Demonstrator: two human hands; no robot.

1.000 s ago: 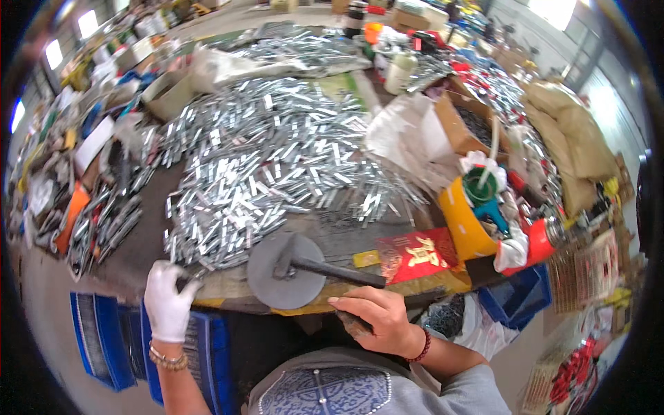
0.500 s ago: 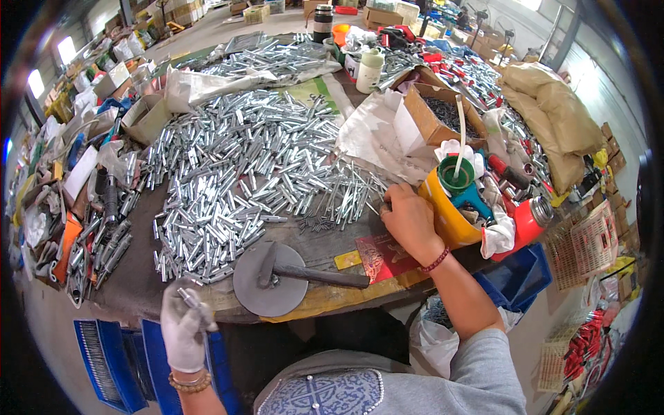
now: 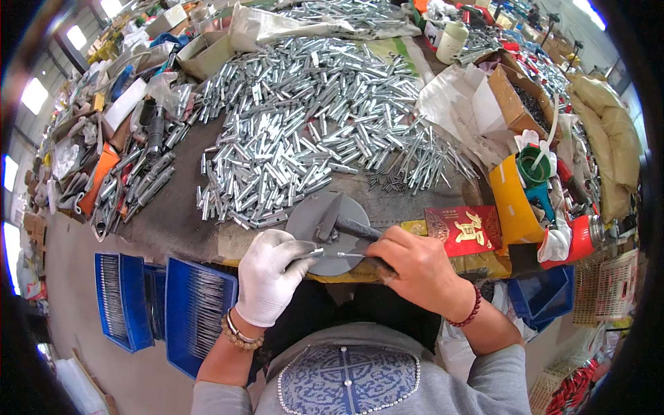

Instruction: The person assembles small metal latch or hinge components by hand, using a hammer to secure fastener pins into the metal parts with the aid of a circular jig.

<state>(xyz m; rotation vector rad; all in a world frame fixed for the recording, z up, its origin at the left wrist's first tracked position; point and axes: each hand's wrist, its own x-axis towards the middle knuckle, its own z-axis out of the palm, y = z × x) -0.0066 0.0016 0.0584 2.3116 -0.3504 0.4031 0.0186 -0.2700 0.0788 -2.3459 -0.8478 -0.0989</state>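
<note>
My left hand, in a white glove, is closed on a short silver metal tube, mostly hidden by the fingers. My bare right hand pinches a thin metal rod. Its tip points at the tube's end, with a small gap between them. Just beyond both hands, a hammer lies with its head on a round grey disc. Farther back spreads a large heap of silver metal tubes. Thin rods lie at its right side, next to small dark pins.
A red printed envelope lies right of the hammer, beside a cut yellow container and a red bottle. Blue bins of metal parts stand below left. An open cardboard box sits back right. Mixed tools crowd the left edge.
My right hand has come back from the rods toward me, bringing one rod. My left hand has moved right and up with the tube, so both meet before the disc. The view has shifted.
</note>
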